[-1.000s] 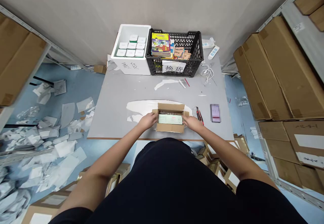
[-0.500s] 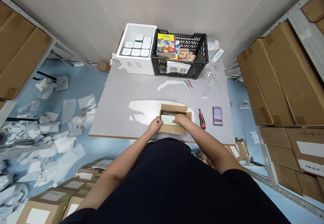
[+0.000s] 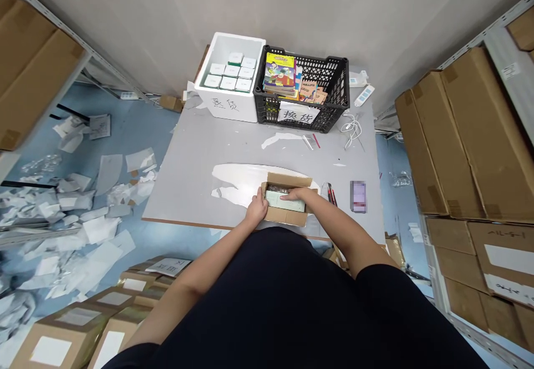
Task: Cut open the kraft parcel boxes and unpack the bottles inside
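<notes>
A small open cardboard box (image 3: 286,216) sits near the front edge of the table, its flaps spread. Inside it is a pale green carton (image 3: 280,200), raised partly so that its long side faces me. My left hand (image 3: 257,208) is closed on the box's left wall. With the thumb on the carton's top and the other fingers hidden, my right hand (image 3: 299,193) grips the carton towards its right end. Behind the carton some crinkled clear plastic wrap (image 3: 277,189) shows in the box. A red and black box cutter (image 3: 332,194) lies to the right, partly covered by my forearm.
At the back stand a white foam bin (image 3: 233,106) holding several small white-topped boxes and a black crate (image 3: 334,107) with books. A phone (image 3: 357,196) lies at right, a white cable (image 3: 352,129) behind it. Shelves of cartons (image 3: 463,135) flank the table; paper scraps (image 3: 100,230) litter the floor.
The pale green carton has come up and tilted inside the cardboard box, showing more of its side. My right hand has moved with it. My left hand stays on the box; the view has shifted slightly.
</notes>
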Tool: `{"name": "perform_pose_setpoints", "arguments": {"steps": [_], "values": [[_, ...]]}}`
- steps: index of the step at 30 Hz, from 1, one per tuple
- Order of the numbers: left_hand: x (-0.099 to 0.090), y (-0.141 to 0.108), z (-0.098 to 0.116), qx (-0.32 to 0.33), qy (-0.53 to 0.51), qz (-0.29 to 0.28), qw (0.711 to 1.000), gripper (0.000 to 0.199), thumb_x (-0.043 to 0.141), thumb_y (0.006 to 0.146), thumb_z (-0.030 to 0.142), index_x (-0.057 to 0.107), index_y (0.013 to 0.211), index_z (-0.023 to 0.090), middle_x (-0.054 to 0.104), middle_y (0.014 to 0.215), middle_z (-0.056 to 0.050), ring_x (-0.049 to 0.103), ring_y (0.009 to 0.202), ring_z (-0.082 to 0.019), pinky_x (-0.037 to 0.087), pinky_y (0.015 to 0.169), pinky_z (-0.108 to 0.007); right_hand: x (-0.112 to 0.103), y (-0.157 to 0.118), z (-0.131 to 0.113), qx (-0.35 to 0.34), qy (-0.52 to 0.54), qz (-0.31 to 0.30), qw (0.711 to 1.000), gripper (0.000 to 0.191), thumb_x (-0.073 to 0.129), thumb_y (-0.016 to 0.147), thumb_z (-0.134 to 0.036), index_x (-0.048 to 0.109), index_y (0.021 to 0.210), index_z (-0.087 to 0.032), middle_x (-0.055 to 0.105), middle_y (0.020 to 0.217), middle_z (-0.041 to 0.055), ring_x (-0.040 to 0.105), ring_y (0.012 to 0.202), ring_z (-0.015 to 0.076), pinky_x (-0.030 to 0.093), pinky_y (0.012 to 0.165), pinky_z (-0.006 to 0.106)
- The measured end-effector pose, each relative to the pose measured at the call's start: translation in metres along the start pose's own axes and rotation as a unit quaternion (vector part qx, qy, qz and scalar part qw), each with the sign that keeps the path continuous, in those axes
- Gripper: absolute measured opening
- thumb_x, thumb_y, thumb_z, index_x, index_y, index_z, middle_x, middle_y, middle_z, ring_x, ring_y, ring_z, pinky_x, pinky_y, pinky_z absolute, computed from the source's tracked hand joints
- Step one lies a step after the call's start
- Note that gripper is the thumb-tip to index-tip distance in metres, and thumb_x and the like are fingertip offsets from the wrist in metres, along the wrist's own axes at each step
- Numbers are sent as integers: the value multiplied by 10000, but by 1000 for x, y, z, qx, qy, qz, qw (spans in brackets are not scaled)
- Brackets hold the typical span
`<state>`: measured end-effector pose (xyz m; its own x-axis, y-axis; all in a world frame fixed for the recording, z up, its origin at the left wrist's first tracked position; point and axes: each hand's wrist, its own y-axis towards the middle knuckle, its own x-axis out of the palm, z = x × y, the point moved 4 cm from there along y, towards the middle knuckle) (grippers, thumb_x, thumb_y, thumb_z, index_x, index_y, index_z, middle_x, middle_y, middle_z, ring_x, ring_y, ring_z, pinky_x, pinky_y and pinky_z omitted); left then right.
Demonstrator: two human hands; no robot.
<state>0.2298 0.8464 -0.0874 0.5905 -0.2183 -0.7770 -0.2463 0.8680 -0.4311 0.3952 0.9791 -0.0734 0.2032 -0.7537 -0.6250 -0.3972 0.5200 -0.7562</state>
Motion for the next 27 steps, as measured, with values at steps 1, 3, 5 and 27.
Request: {"name": "perform_pose_setpoints", "arguments": {"steps": [1, 3, 5, 27], "values": [[-2, -1, 1, -8, -2, 1, 1000, 617, 276, 947, 344, 154, 1523, 159, 586, 1196, -187, 650, 937, -286, 487, 790, -381, 0, -1, 1, -2, 13, -32, 999, 766, 561, 735, -752, 601, 1288, -224, 598, 1324, 129, 588, 1151, 300, 418, 986, 448], [-6, -2, 4, -14, -4, 7, 1000, 623, 277, 950, 351, 127, 1529, 178, 570, 1193, -181, 644, 938, -291, 485, 792, -384, 0, -5, 6, 1, 54, -97, 994, 844, 556, 715, -774, 520, 1377, -253, 484, 1446, 122, 504, 1258, 348, 385, 1026, 490], [-12, -2, 7, -14, 0, 17, 1000, 628, 281, 950, 349, 110, 1534, 189, 551, 1188, -179, 643, 923, -294, 481, 787, -386, -2, -10, 9, -5, 99, -130, 987, 925, 535, 710, -794, 419, 1452, -254, 360, 1528, 116, 387, 1347, 395, 308, 1081, 543], [-44, 8, 5, -59, -173, 149, 972, 695, 591, 810, 309, 353, 1457, 213, 530, 1223, -136, 557, 1146, -277, 455, 964, -378, -35, -22, -7, -181, 138, -67, 971, 719, 626, 782, -338, 402, 1463, -295, 466, 1466, 16, 466, 1316, 308, 360, 1096, 403]]}}
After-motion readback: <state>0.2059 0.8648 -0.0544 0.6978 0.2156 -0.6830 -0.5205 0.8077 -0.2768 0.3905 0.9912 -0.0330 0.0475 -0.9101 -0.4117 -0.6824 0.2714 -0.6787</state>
